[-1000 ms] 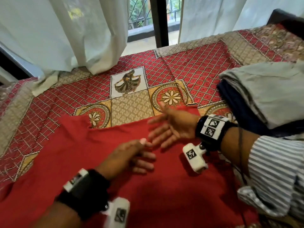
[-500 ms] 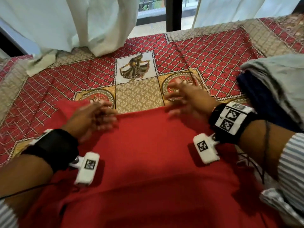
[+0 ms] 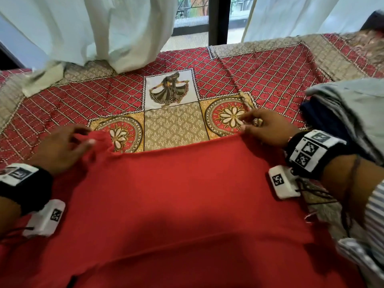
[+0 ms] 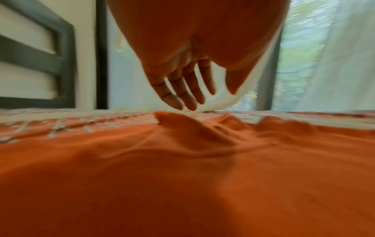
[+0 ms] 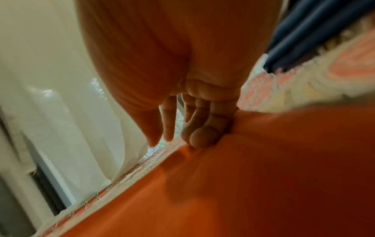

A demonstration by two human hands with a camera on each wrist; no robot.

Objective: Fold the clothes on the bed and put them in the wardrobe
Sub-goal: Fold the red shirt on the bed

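Red garment (image 3: 187, 200) spread flat on the near part of the bed (image 3: 270, 80), far hem running across the middle of the patterned bedspread, near part hanging toward the near edge. Left hand (image 3: 62, 146) at the far-left corner of the cloth, fingers straight and spread just above a raised ruckle of fabric, nothing gripped in the left wrist view; thumb contact with the cloth cannot be told. Right hand (image 3: 268, 129) at the far-right corner, outer fingers curled down into the hem and bunching it, forefinger and thumb extended, not clearly pinching. Folded stack of grey and navy clothes (image 3: 349, 113) at the right edge of the bed, just beside the right wrist. White curtains (image 3: 104, 34) draped on the far edge. Cloth judged light, soft, limp, not slippery, not fragile; wrinkles readily, slumps if lifted at one point. Best taken at both far corners along the hem, pinched evenly, kept taut for a straight fold. Wardrobe not in view.
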